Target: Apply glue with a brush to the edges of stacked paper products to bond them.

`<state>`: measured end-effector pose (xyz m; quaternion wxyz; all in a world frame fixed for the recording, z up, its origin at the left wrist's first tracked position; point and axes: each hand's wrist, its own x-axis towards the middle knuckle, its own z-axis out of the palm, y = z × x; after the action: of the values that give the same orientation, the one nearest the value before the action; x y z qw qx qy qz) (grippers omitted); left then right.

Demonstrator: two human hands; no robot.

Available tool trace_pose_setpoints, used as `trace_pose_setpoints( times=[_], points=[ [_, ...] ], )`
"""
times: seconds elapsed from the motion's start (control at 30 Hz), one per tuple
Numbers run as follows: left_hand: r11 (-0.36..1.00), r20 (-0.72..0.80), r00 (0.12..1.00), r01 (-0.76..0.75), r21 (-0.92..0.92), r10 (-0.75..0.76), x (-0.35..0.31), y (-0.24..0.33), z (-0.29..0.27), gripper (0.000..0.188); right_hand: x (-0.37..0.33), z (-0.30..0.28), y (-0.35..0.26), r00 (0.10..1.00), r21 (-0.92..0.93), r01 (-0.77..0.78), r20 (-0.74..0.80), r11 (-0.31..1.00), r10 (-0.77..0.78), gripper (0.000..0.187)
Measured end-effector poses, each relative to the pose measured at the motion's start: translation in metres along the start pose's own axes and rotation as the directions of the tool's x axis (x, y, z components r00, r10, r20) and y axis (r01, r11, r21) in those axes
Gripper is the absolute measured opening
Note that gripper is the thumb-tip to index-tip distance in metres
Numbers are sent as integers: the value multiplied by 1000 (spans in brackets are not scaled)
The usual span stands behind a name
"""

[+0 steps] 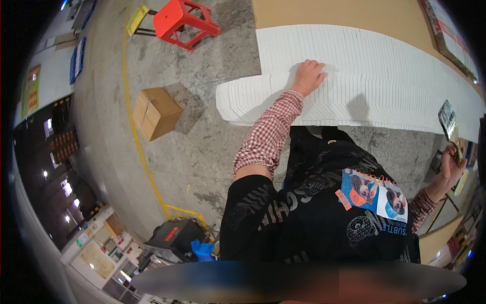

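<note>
A long fanned-out row of white sheets (354,76) lies over the tabletop, its edges overlapping in narrow strips. My left hand (308,77) rests on these sheets near their left end, palm down, with fingers a little apart and slightly bent; nothing shows in its grasp. At the far right, my right hand (448,169) is closed around the handle of a flat paintbrush (447,119). The brush points up and away, with its whitish, wet-looking bristles beside the right part of the sheets. Whether the bristles touch the paper I cannot tell.
The brown tabletop (344,12) shows beyond the sheets, with a stack of printed sheets (450,33) at its far right. On the concrete floor to the left stand a cardboard box (156,114) and a red plastic stool (183,21). A dark case (177,240) lies at lower left.
</note>
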<state>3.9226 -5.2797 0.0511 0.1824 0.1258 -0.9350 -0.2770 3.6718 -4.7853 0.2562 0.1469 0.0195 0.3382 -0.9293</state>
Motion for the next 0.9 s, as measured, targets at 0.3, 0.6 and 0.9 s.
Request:
trace_pose_setpoints(
  times=[0.3, 0.6, 0.9],
  points=[
    [990, 47, 997, 49, 133, -56, 8, 27, 25, 21, -46, -16, -8, 983, 0, 167, -77, 986, -167, 40],
    [992, 77, 997, 9, 129, -19, 9, 21, 24, 22, -65, -28, -7, 971, 81, 205, -141, 975, -193, 38],
    [996, 137, 987, -86, 6, 84, 55, 66, 64, 27, -73, -10, 13, 963, 73, 196, -203, 978, -178, 42]
  ],
)
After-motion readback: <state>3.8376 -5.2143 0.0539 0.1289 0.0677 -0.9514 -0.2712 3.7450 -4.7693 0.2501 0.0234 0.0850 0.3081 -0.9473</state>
